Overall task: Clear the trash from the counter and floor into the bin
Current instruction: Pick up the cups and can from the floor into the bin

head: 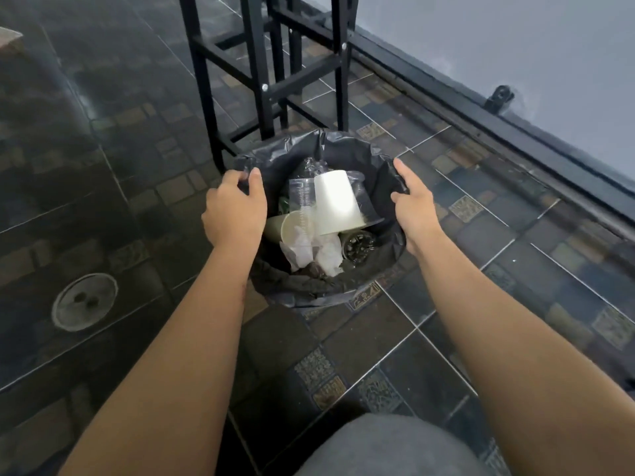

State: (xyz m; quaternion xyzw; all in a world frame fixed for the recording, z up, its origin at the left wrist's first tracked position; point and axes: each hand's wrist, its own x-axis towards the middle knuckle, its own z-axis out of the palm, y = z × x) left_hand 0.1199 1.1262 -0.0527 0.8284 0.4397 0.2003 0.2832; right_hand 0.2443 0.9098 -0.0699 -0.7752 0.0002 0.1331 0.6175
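Presently, the bin (395, 250) stands on the dark tiled floor (429, 338) at centre frame, just near of a black metal stool frame (261, 63) and lined with a black bin liner (275, 154) folded over its rim. Inside lie an upturned white paper cup (336, 201), a clear plastic cup (300, 195) to its left, a second pale cup (287, 226) on its side, crumpled tissue (309, 250) at the near edge and a round black lid (357, 243) to the right of the tissue. The left hand (233, 207) grips the liner at the left rim, fingers curled over the edge. The right hand (414, 201) sits at the right rim with the index finger extended and the thumb towards the liner; whether it pinches the plastic or only touches it cannot be determined. Neither hand carries any trash. In my judgement, collection is well advanced, given the load already in the bin, and the step in hand concerns the liner rather than another deposit, possibly gathering or straightening it. On the visible tiles I record only the bin, the stool frame and a round floor drain cover (84, 302) at the near left. A pale object (8, 39) at the far left edge is cropped and unidentified. The counter is out of view, so what remains there cannot be assessed.
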